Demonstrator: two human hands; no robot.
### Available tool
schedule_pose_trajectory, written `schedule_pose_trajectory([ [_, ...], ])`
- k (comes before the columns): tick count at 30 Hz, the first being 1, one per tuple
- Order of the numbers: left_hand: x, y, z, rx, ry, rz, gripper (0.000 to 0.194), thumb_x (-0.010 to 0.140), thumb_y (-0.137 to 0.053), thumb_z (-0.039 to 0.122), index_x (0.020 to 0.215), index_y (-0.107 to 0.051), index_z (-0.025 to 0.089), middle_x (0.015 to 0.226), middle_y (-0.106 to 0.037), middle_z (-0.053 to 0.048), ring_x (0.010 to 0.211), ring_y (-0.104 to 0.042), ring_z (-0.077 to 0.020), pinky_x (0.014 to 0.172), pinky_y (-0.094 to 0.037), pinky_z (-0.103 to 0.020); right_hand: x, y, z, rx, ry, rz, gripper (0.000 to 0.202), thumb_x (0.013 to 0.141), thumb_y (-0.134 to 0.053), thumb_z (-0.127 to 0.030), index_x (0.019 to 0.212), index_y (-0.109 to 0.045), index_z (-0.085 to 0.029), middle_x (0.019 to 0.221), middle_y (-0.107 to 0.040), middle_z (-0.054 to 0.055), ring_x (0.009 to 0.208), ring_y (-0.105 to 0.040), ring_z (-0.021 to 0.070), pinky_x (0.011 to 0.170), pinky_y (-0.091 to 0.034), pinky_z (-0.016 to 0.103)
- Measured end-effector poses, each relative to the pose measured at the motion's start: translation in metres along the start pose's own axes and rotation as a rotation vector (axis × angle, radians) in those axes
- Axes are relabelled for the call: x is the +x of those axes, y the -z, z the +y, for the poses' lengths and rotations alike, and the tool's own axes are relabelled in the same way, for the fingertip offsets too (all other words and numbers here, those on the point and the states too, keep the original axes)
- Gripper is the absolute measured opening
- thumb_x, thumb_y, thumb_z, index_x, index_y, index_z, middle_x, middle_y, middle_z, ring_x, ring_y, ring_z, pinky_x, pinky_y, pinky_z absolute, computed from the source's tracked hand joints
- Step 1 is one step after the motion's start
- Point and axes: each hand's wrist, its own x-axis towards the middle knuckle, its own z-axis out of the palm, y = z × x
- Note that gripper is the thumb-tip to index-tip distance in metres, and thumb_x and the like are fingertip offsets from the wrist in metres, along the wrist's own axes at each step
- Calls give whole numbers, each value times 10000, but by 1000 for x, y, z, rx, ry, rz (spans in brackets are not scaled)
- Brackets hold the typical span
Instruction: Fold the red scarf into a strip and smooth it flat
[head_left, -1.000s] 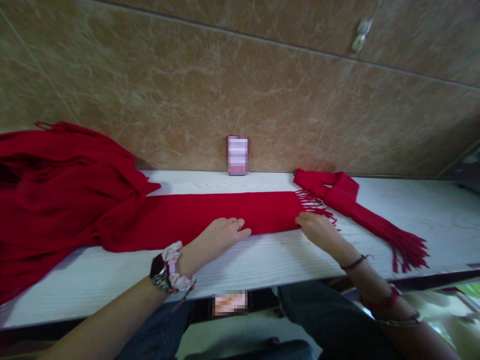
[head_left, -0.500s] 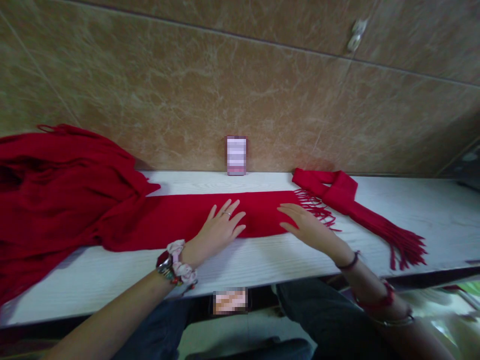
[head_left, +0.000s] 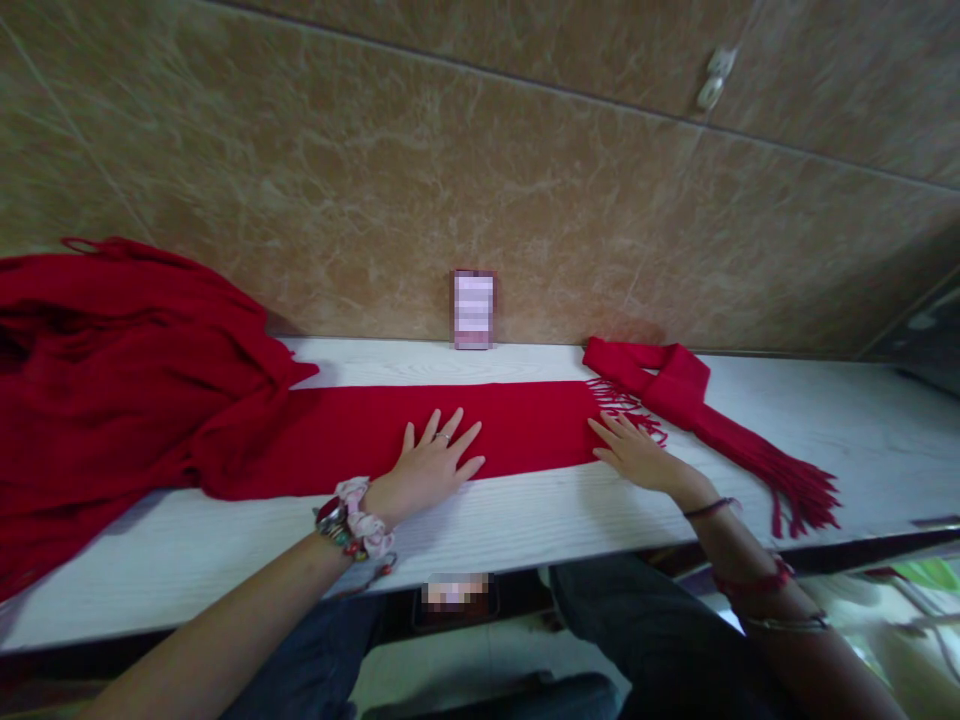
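Note:
A red scarf [head_left: 352,430] lies stretched flat along the white tabletop, its fringe toward the right. My left hand [head_left: 431,462] rests on the middle of this flat stretch with its fingers spread. At the scarf's right end, my right hand [head_left: 634,455] lies palm down over the edge of the fringe, fingers extended. Neither hand grips the cloth. To the right lies a second red scarf [head_left: 679,390], folded into a narrow bent strip with its own fringe. A big loose heap of red cloth [head_left: 135,370] covers the left end and overlaps the flat scarf.
A phone-like device [head_left: 474,310] with a blurred screen stands against the brown tiled wall [head_left: 360,200] behind the white table [head_left: 787,410]. Another device [head_left: 456,600] sits below the front edge. A white fitting [head_left: 716,78] is on the wall at upper right.
My right hand has slid right along the scarf to its fringe. My left hand has shifted very slightly left and its fingers stay spread.

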Motion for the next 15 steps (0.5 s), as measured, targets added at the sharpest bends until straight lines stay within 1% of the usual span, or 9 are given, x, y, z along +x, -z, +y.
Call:
schedule_pose_trajectory([
  [1,1,2,2,22,-16,35,503,900,-349,425,1370,-333,246,1470,-223,-124,1330,-170,-381,987,-200,-628,0,6,2,-4,-5,9,469,866,-437,-204,1322,-420,-95,1386,-366,210,1290,-308,329,974,-342,539],
  [3,3,6,9,58,-77,124,468,899,-378,398,1331,-403,220,1448,-278,-135,1328,-208,-348,1014,-210,-579,1,19,1,23,71,31,490,823,-457,-128,1310,-435,-77,1381,-384,197,1294,-312,298,1017,-326,466],
  [4,4,8,13,65,-128,161,457,895,-396,392,1313,-428,209,1435,-306,-136,1325,-231,-325,1027,-227,-542,1,25,-1,48,125,35,496,807,-450,-93,1304,-445,-79,1373,-405,177,1288,-330,273,1032,-320,424],
  [6,7,11,20,64,-257,195,434,886,-432,380,1279,-465,198,1396,-377,-129,1296,-310,-283,1025,-286,-466,2,35,-2,94,180,12,465,789,-428,-53,1245,-512,-95,1300,-502,145,1228,-421,235,1024,-340,371],
  [8,8,12,24,70,-408,166,363,886,-452,318,1227,-510,207,1314,-480,-106,1208,-436,-236,973,-373,-388,1,38,-1,116,172,-53,398,768,-430,-34,1116,-605,-116,1160,-608,121,1110,-528,221,975,-390,358],
  [10,9,12,27,98,-520,124,292,891,-441,214,1162,-549,226,1209,-560,-71,1092,-530,-191,888,-441,-323,0,35,3,120,123,-115,351,740,-437,-12,997,-645,-131,1035,-657,99,994,-586,208,913,-428,341],
  [12,8,13,28,135,-560,112,286,885,-423,134,1121,-560,220,1139,-589,-61,1012,-566,-172,805,-476,-287,-2,31,6,108,90,-135,358,726,-425,10,972,-638,-139,1010,-656,91,956,-594,198,877,-437,321],
  [15,6,17,31,179,-541,125,287,876,-408,87,1106,-551,181,1073,-593,-84,958,-575,-179,734,-493,-282,-4,25,7,56,97,-94,365,747,-395,20,986,-618,-144,1028,-642,97,956,-587,187,856,-431,297],
])
